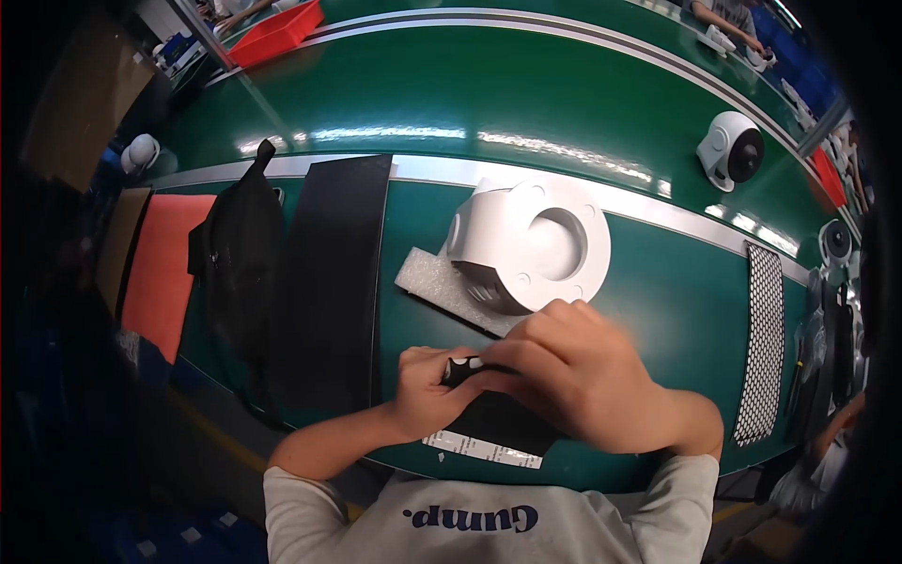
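Observation:
Close in front of my chest, my left hand (425,393) is closed, pinching a small black piece with white spots (458,369). My right hand (587,376) meets it from the other side, fingers curled onto the same piece; part of this hand is smeared by motion. Most of the piece is hidden by the fingers. Just below the hands lies a black sheet (512,425) with a white printed strip (484,448) along its near edge. Beyond my hands a round white housing (479,240) with a ring-shaped opening rests partly on a pale foam pad (437,282).
Left of the housing lie a long black panel (331,282), a dark bag (246,254) and a pinkish-red sheet (169,263). A black sheet with white dots (763,343) is at the right. A white camera (731,152) stands farther back, with a red tray (277,33) at the far left.

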The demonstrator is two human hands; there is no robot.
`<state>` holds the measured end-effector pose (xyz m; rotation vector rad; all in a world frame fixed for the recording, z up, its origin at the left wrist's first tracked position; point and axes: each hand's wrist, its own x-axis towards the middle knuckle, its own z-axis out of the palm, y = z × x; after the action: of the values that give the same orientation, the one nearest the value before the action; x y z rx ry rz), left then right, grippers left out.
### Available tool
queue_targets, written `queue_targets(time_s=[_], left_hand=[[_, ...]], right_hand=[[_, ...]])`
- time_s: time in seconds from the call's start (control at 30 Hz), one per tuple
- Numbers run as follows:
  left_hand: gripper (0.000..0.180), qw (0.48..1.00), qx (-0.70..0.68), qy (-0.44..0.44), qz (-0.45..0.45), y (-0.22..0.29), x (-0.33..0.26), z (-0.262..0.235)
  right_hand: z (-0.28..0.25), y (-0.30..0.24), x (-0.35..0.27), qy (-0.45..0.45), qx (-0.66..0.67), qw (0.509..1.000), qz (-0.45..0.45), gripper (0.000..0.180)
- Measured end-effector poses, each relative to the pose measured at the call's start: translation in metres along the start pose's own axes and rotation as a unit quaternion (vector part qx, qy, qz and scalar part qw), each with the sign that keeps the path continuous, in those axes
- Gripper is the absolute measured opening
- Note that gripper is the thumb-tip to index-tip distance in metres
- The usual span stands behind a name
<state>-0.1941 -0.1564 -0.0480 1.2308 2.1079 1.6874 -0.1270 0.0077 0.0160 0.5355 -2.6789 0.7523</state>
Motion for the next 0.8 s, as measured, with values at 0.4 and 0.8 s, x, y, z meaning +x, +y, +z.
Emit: queue_targets(time_s=[0.4,0.8], left_hand=[[0.013,0.999,0.03,0.028,-0.028,0.005,0.004,-0.004],[0.02,0.999,0.02,0.041,-0.024,0.007,0.006,-0.014]], right_hand=[[0.01,0.003,0.002,0.055,-0.001,0.998,0.018,0.021],[-0.013,0.004,0.009,0.024,0.231,0.967,0.105,0.042]])
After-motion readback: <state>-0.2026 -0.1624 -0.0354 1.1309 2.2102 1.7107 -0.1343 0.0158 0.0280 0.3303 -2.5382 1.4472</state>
